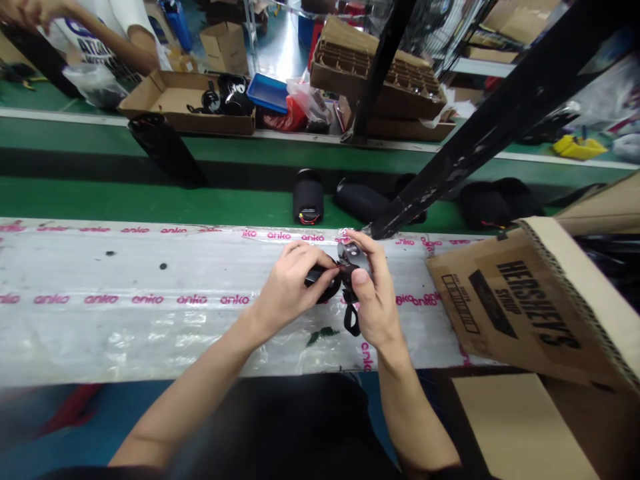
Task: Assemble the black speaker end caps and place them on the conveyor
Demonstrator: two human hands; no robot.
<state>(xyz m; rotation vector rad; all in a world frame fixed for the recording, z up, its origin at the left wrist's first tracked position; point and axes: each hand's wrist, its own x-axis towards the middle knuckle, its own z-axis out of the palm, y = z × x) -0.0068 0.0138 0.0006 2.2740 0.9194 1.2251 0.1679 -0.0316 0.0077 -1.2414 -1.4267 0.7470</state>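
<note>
Above the wrapped work surface, my right hand (377, 293) is closed around a dark speaker end part (354, 257) with a shiny grey face. A black strap loop (351, 321) hangs below it. My left hand (297, 280) is closed, its thumb and finger pinched at thin reddish wires (340, 267) beside that part. Beneath the left fingers a black rounded speaker body (327, 288) shows in part; the hand covers the rest. On the green belt beyond, a black cylindrical speaker body (308, 193) stands with coloured wires showing at its near end.
More black speaker bodies (361, 200) lie on the green belt (240, 200). A slanted black post (470, 133) crosses the right side. A Hershey's carton (520, 300) stands at right. Across the belt are an open cardboard tray (165, 100), a blue tray (269, 92) and a person's arm (110, 40).
</note>
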